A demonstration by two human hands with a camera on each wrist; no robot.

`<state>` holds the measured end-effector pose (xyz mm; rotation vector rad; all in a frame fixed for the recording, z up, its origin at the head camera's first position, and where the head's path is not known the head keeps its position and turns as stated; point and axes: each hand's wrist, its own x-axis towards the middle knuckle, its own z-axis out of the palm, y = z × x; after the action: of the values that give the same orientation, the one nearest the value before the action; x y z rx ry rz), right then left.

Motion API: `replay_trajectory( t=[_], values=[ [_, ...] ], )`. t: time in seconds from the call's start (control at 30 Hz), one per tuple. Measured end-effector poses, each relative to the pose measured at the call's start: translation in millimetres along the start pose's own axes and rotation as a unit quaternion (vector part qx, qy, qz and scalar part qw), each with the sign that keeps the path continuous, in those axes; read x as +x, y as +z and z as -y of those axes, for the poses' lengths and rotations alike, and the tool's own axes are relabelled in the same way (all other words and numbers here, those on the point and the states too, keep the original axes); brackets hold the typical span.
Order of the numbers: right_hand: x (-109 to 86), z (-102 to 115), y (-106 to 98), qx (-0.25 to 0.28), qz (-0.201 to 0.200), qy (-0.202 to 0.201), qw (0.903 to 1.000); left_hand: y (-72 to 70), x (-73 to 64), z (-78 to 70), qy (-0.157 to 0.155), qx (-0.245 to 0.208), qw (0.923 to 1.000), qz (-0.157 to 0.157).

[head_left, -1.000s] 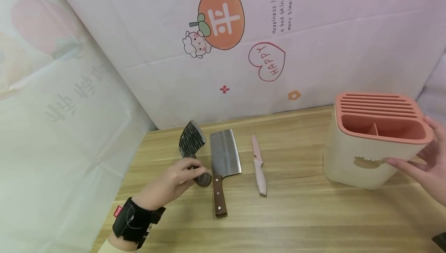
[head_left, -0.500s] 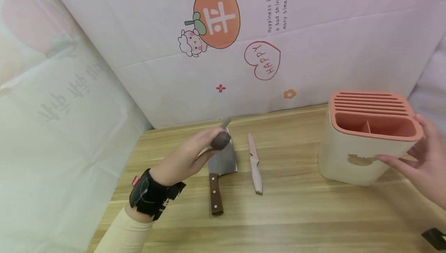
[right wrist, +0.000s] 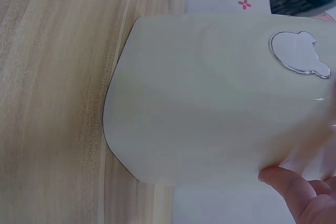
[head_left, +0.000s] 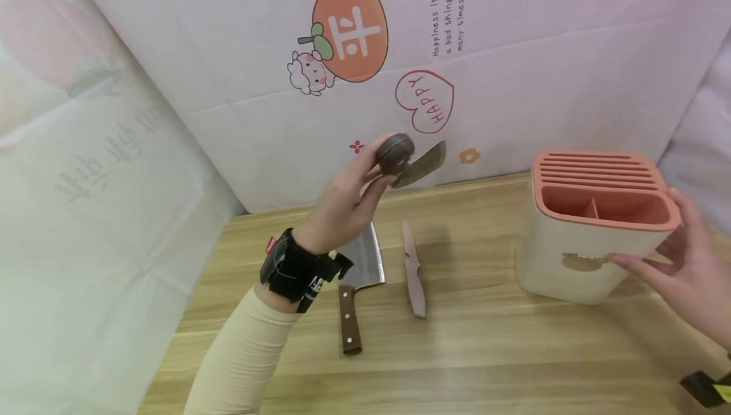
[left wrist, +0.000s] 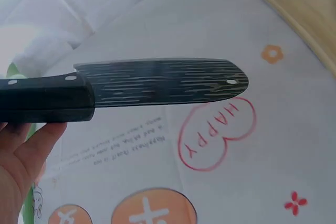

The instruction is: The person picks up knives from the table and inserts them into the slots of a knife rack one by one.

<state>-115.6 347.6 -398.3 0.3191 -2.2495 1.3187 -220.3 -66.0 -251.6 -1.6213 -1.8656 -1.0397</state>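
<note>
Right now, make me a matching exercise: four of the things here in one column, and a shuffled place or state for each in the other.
Column one
1. Dark knife
2. Cleaver
3. Pink knife
4. Cream holder

Column two
A. Lying on the table, between two of the other things
B. Standing upright, with the right hand on it
C. Lying on the table, brown-handled, partly hidden
D. Gripped by the left hand, off the table

Right pairs: 1-D, 2-C, 3-A, 4-B.
</note>
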Motion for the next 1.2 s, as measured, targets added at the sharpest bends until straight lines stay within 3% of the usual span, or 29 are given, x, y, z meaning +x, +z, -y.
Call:
replay_trajectory(
  t=[0.17, 0.27, 0.43, 0.57, 0.63, 0.77, 0.83, 0.9, 1.03, 1.13, 1.2],
  values=[
    [1.8, -1, -2, -0.011, 0.007, 0.003, 0.9999, 9.6, 28.9, -1.1, 0.013, -0.016, 0.9982, -0.056],
    [3.3, -1, -4, -0.018, 0.010, 0.003, 0.9998, 16.2, 45.0, -0.8, 0.017, -0.058, 0.9945, -0.086],
    [4.3, 0, -6, -0.021, 0.016, 0.007, 0.9996, 26.8, 70.9, -8.6, -0.021, -0.135, 0.9854, -0.102],
    [4.0, 0, -7, -0.022, 0.023, 0.008, 0.9995, 33.1, 96.4, -21.5, -0.038, -0.203, 0.9726, -0.107],
    [4.1, 0, -8, -0.023, 0.023, 0.008, 0.9994, 37.2, 108.1, -26.4, -0.049, -0.243, 0.9627, -0.110],
    [4.0, 0, -7, -0.024, 0.020, 0.016, 0.9994, 49.8, 126.3, -26.9, -0.085, -0.310, 0.9392, -0.120],
    [4.1, 0, -5, -0.023, 0.022, 0.019, 0.9993, 56.3, 133.3, -26.1, -0.099, -0.325, 0.9329, -0.120],
    [4.3, 1, -4, -0.021, 0.026, 0.019, 0.9993, 62.3, 138.4, -25.7, -0.106, -0.319, 0.9350, -0.112],
    [4.3, 1, -1, -0.021, 0.031, 0.016, 0.9992, 71.7, 145.2, -25.4, -0.115, -0.283, 0.9481, -0.089],
    [4.3, 2, -1, -0.021, 0.029, 0.014, 0.9993, 76.4, 148.1, -25.3, -0.130, -0.280, 0.9481, -0.076],
    [4.8, 2, -1, -0.021, 0.028, 0.012, 0.9993, 78.6, 148.6, -24.8, -0.121, -0.293, 0.9455, -0.076]
  ],
)
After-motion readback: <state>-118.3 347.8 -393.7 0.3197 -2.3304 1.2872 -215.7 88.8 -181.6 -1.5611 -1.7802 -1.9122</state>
